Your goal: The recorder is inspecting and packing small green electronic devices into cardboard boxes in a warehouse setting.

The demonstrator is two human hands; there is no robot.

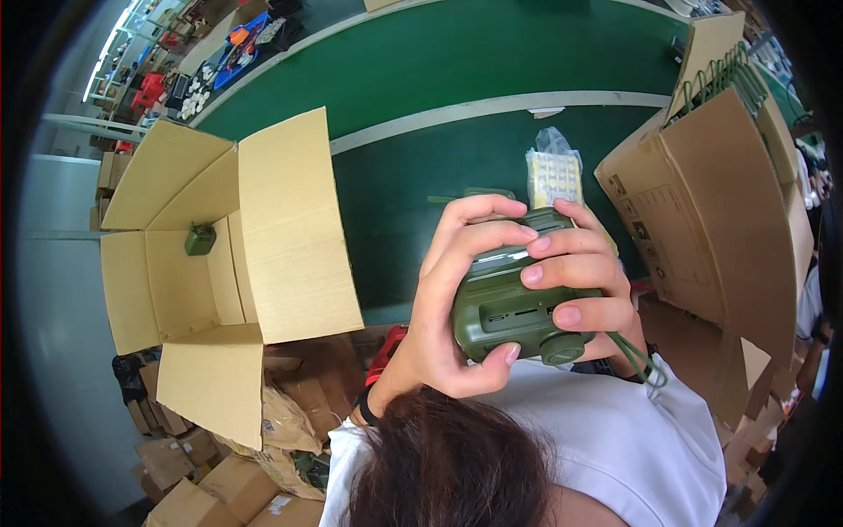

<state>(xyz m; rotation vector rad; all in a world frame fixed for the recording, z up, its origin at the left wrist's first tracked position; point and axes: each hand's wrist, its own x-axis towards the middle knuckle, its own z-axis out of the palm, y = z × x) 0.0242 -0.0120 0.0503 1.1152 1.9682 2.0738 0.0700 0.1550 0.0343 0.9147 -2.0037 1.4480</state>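
Observation:
Both hands grip an olive-green box-shaped device (514,307) with a round knob and small slots on its near face, held close above my white shirt. My left hand (443,303) wraps its left side, thumb under the lower edge. On the right side and top, the fingers of my right hand (575,277) curl over it. A green cord loop (645,364) hangs from the device near my right wrist. Just beyond the device lies a clear bag (553,171) with a pale yellow gridded panel inside.
An open cardboard box (290,228) stands at the left with one small green item (200,239) inside. A larger carton (720,202) holding green cords stands at the right. A green conveyor belt (474,53) runs behind. Flattened cartons pile up at lower left.

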